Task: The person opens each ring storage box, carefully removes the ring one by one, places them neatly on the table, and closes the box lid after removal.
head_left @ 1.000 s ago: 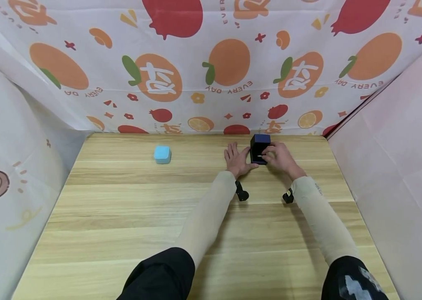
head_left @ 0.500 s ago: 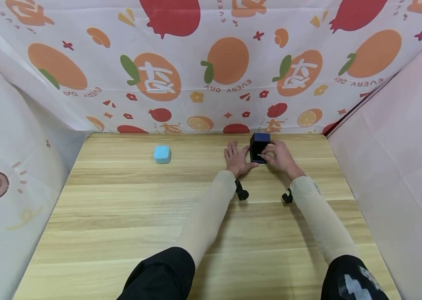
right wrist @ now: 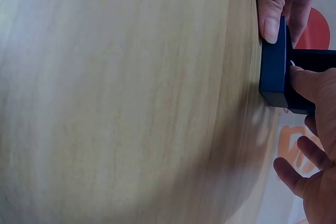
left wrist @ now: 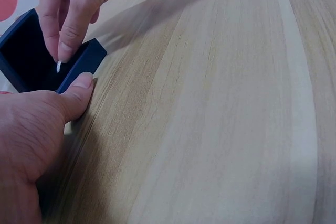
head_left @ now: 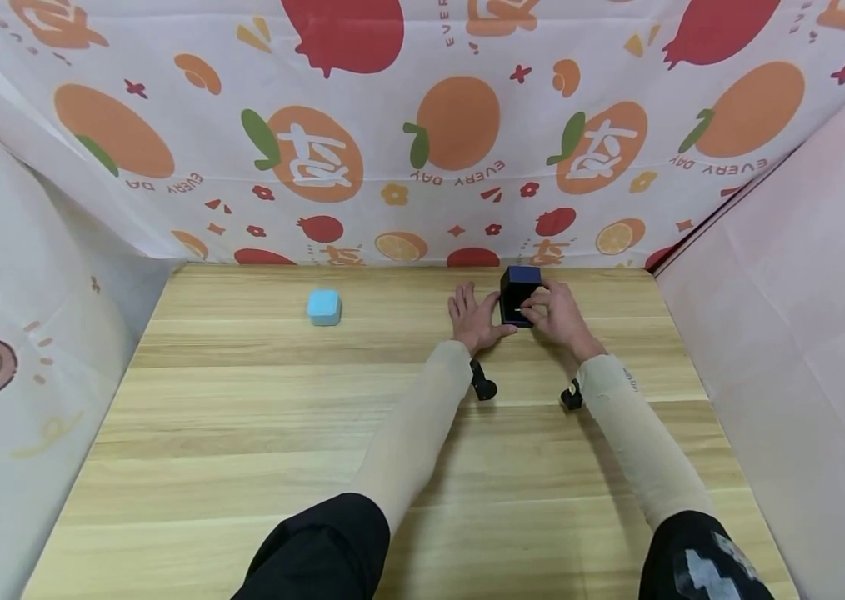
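A dark blue ring box stands with its lid raised near the table's back edge. Between thumb and fingertips, my right hand pinches a small silver ring down at the box's black inside. Only a sparkling sliver of the ring shows; the fingertips hide the rest. My left hand lies at the box's left side, fingers straight and spread. Its thumb presses the front of the box's base. In the right wrist view that same thumb sits against the blue front face.
A light blue rounded block stands to the left on the wooden table. Behind the box hangs a fruit-print cloth. Pale cloth sides flank the table.
My right wrist has shifted very slightly left while the fingers stay at the box. The left hand, the box and the blue block keep their places.
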A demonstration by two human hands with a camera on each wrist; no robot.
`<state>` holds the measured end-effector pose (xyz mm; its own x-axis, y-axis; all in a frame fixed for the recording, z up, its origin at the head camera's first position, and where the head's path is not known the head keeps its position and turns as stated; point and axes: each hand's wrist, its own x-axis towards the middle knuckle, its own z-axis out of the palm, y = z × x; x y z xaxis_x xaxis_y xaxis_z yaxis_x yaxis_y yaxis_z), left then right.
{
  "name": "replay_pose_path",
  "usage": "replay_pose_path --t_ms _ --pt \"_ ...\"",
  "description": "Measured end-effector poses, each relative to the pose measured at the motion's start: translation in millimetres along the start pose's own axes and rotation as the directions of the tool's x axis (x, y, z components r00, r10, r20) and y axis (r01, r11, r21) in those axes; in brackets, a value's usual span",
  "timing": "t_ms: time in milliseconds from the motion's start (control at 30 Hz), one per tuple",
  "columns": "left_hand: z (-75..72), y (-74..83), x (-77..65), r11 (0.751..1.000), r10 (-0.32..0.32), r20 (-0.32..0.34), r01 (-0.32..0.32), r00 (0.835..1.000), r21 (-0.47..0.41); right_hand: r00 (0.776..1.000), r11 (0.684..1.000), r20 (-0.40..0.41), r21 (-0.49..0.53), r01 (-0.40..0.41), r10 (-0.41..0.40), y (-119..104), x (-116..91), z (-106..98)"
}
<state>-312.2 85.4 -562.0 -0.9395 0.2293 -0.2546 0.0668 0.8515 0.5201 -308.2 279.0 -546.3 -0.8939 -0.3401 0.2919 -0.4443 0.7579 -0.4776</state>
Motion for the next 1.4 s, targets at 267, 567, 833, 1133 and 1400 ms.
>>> replay_pose_path --t_ms 267,567,833,1133,1400 --pt "2.2 -1.1 0.3 1.0 0.011 -0.004 -0.011 1.0 -0.016 1.0 1.0 -0.009 0.007 0.004 -0.004 0 0 1" --pt "1.3 0.8 -5.3 1.0 -0.004 -0.007 0.004 1.0 0.008 1.0 0.999 -0.004 -0.028 0.022 -0.022 0 -2 5" --pt "0.0 2.6 -8.7 1.0 -0.006 -0.015 0.006 1.0 0.012 0.996 0.996 -0.025 0.029 0.085 -0.084 1 -2 4" --pt "-2.8 2.8 -8.3 1.0 -0.007 -0.027 0.007 1.0 0.023 0.999 0.999 0.016 -0.003 0.046 -0.046 0 -1 6" --pt "-3.2 3.3 -10.1 1.0 -0.009 -0.024 0.009 1.0 0.021 0.998 0.998 0.068 -0.059 0.0 0.004 -1 -2 11"
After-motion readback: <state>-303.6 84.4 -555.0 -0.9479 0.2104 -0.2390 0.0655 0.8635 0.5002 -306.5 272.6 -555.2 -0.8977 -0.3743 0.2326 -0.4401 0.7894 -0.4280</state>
